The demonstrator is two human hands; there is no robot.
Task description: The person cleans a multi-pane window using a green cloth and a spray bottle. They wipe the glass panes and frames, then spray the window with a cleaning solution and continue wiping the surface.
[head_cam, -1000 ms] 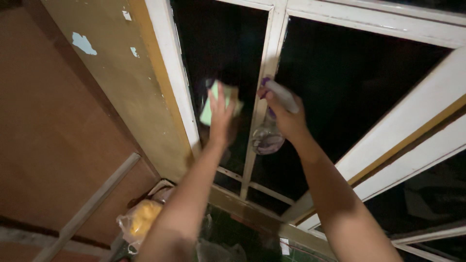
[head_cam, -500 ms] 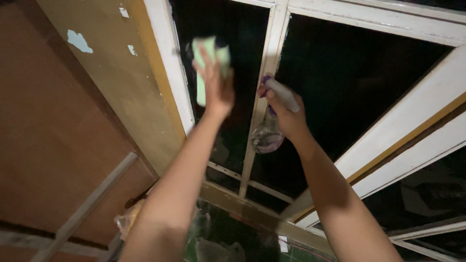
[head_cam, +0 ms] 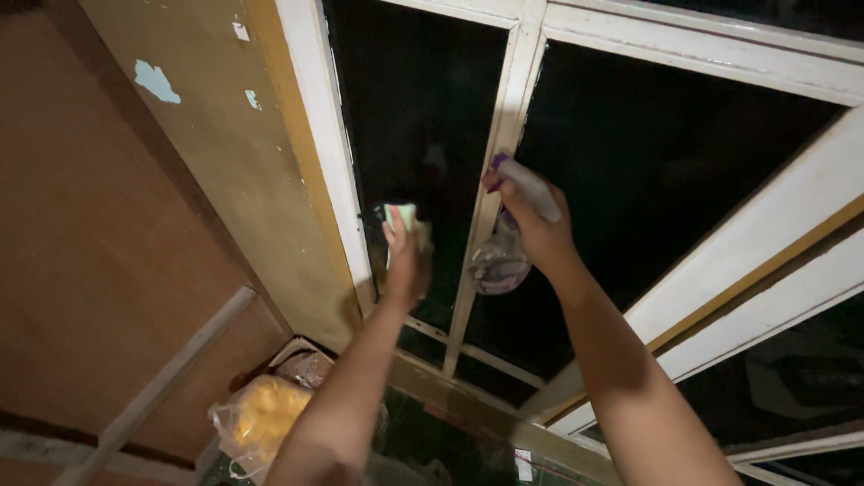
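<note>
Green cloth [head_cam: 401, 219] was pressed flat against the dark window pane [head_cam: 423, 135] under the left hand [head_cam: 406, 261], whose fingers were spread over it, just left of the white mullion [head_cam: 499, 171]. At about three o'clock from it, the right hand [head_cam: 533, 225] was clenched around a clear spray bottle [head_cam: 500, 261] hanging before the mullion. A yellow bag [head_cam: 261, 414] lay at seven o'clock.

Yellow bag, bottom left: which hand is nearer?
Left. The left hand presses a green cloth on the dark pane, up and right of the yellow bag. The right hand, holding a spray bottle, is farther right, past the white bar.
</note>
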